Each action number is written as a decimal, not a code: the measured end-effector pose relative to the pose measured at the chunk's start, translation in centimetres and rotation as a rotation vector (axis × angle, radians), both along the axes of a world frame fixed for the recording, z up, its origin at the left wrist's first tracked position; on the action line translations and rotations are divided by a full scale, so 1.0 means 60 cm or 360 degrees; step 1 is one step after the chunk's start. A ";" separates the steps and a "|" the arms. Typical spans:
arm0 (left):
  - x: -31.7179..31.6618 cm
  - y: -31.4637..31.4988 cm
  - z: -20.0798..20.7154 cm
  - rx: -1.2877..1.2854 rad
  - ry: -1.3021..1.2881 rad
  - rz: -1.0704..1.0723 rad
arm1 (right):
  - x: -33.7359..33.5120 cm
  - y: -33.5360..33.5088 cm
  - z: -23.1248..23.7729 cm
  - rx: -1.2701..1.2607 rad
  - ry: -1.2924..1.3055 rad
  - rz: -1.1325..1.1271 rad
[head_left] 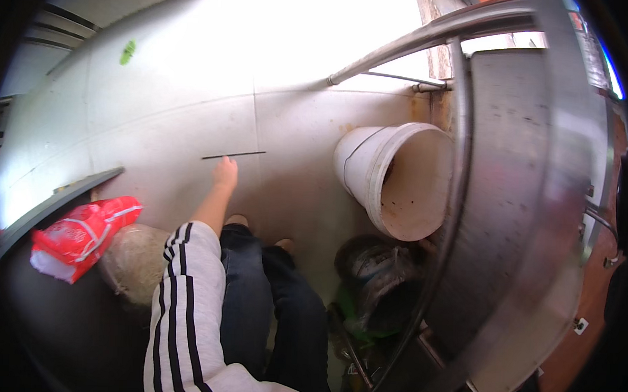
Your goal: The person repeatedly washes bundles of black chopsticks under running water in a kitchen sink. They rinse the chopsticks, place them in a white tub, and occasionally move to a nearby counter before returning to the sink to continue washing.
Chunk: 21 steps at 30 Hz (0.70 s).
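Observation:
Reaching forward over the pale floor (pixel 289 126), my left hand (pixel 225 172) comes out of a light sleeve with dark stripes. Its fingers are closed at the middle of a thin black stick (pixel 250 153), like a chopstick, which lies level across the fingertips. Whether the stick is lifted off the floor or still touches it, I cannot tell. Behind the hand are my legs in dark jeans (pixel 245 290) and my feet. My right hand does not show.
A large white bucket (pixel 360 153) with a stained inside stands at right, beside a metal-framed table (pixel 502 168). Dark containers with plastic bags (pixel 387 268) sit below it. At left lie a red plastic package (pixel 91 233) and a clear bag (pixel 135 259). A green scrap (pixel 128 52) lies farther off.

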<state>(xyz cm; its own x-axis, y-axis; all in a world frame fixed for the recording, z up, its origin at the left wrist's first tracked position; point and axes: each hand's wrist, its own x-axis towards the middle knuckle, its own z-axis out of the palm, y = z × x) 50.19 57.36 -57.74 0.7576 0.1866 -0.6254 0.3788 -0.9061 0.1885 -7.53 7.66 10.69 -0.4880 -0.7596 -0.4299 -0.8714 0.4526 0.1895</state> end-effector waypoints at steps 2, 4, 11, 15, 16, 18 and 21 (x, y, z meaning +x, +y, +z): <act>0.010 0.008 -0.060 0.0292 -0.0319 -0.0865 | 0.040 0.013 -0.011 -0.0034 0.0043 -0.0023; 0.017 0.013 -0.113 0.0320 -0.0445 -0.0921 | 0.071 0.023 -0.027 -0.0050 0.0071 -0.0040; -0.010 0.014 -0.151 0.0322 0.0023 -0.1082 | 0.093 0.034 -0.044 -0.0069 0.0051 -0.0103; -0.030 0.008 -0.094 0.0227 -0.0043 -0.0767 | 0.081 0.033 -0.034 -0.0076 0.0008 -0.0110; -0.033 0.009 -0.083 0.0224 -0.0008 -0.0632 | 0.079 0.034 -0.032 -0.0076 0.0002 -0.0106; -0.040 0.011 -0.075 0.0224 0.0036 -0.0594 | 0.073 0.035 -0.030 -0.0068 -0.0007 -0.0104; -0.056 0.012 -0.094 0.0218 -0.0027 -0.0837 | 0.066 0.036 -0.032 -0.0059 0.0003 -0.0111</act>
<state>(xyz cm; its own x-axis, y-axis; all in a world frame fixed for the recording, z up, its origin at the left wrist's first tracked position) 46.84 58.08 -63.39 0.7804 -0.1416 -0.6090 -0.1346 -0.9892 0.0576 -3.60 9.82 8.79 -0.5410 -0.7391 -0.4012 -0.8372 0.5189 0.1730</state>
